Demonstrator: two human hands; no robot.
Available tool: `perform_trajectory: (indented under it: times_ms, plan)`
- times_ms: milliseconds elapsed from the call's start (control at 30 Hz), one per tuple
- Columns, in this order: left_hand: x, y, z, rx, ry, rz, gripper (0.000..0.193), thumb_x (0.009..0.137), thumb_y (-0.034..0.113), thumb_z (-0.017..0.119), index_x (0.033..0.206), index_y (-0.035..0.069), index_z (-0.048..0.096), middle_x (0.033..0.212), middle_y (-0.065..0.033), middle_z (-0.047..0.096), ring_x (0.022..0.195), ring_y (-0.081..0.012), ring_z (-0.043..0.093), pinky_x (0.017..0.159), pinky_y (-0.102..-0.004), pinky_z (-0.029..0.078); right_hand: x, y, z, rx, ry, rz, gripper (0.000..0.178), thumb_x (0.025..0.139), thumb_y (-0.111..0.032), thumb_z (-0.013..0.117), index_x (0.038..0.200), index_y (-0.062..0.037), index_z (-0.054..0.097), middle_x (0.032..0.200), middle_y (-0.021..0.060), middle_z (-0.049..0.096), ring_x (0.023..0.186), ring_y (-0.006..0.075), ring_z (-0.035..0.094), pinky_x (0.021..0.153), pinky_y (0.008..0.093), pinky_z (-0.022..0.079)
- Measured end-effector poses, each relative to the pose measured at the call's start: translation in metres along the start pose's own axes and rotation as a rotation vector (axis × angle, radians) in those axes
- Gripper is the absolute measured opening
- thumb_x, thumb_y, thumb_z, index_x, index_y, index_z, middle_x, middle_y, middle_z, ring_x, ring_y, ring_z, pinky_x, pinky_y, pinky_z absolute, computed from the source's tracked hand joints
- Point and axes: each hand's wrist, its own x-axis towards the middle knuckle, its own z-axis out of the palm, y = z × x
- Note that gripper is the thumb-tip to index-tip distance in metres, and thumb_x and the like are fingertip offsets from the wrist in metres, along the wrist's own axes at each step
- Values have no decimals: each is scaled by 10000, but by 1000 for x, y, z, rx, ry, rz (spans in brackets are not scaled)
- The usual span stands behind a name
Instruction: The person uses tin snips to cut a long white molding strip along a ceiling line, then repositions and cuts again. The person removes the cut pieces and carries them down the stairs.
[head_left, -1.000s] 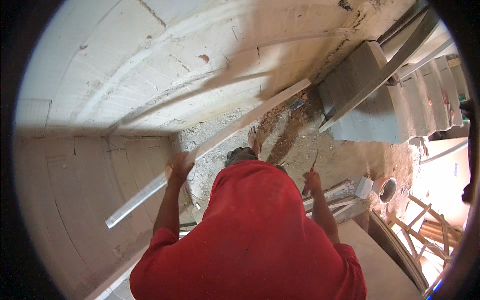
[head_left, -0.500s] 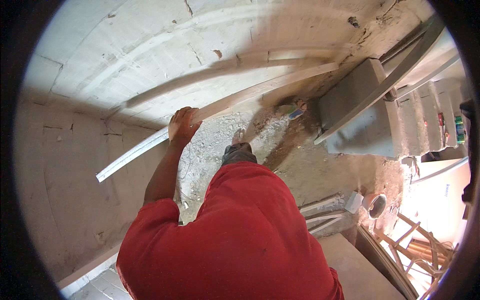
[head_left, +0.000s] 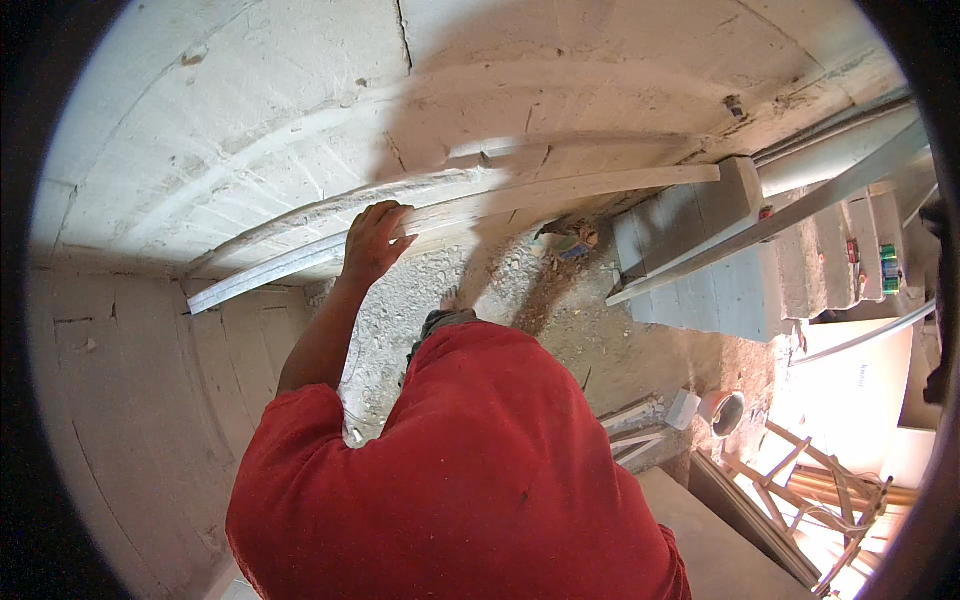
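My left hand [head_left: 376,243] reaches forward to a long pale straight bar [head_left: 560,190]. Its fingers lie over the bar's upper edge and the thumb is on the near side, gripping it left of its middle. The bar spans from the left corner to the blocks on the right, close along the block wall [head_left: 300,110]. Whether it is metal or wood I cannot tell. A rough ledge or groove [head_left: 330,203] runs along the wall just above it. My right hand is out of sight, and my red-shirted body fills the lower middle.
Rubble [head_left: 420,290] covers the floor by my foot. A stack of pale blocks [head_left: 690,270] stands at right, with a long board [head_left: 760,235] leaning across it. Further right are a bucket [head_left: 722,412], wooden trestle pieces [head_left: 800,480] and a large pale panel [head_left: 850,390].
The bar's left end has risen and the bar now lies closer to the ledge on the wall. My left hand still grips it. The view has shifted a little.
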Motion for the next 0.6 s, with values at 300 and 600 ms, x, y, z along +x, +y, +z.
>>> perform_trajectory:
  times_ms: [300, 600]
  plan:
    - [30, -41, 12, -41, -76, 58, 500, 728, 217, 797, 1175, 121, 597, 1136, -114, 607, 1044, -307, 584, 914, -413, 470, 3, -151, 36, 13, 165, -141, 231, 847, -303, 606, 810, -76, 611, 606, -10, 481, 533, 109, 491, 482, 263, 383]
    - [30, -24, 20, 12, -107, -37, 487, 739, 254, 777, 1163, 91, 603, 1112, -123, 611, 1043, -308, 584, 895, -416, 469, 18, -393, 90, 743, -114, -258, 162, 807, -154, 655, 793, -119, 497, 639, -2, 458, 491, 163, 468, 475, 329, 438]
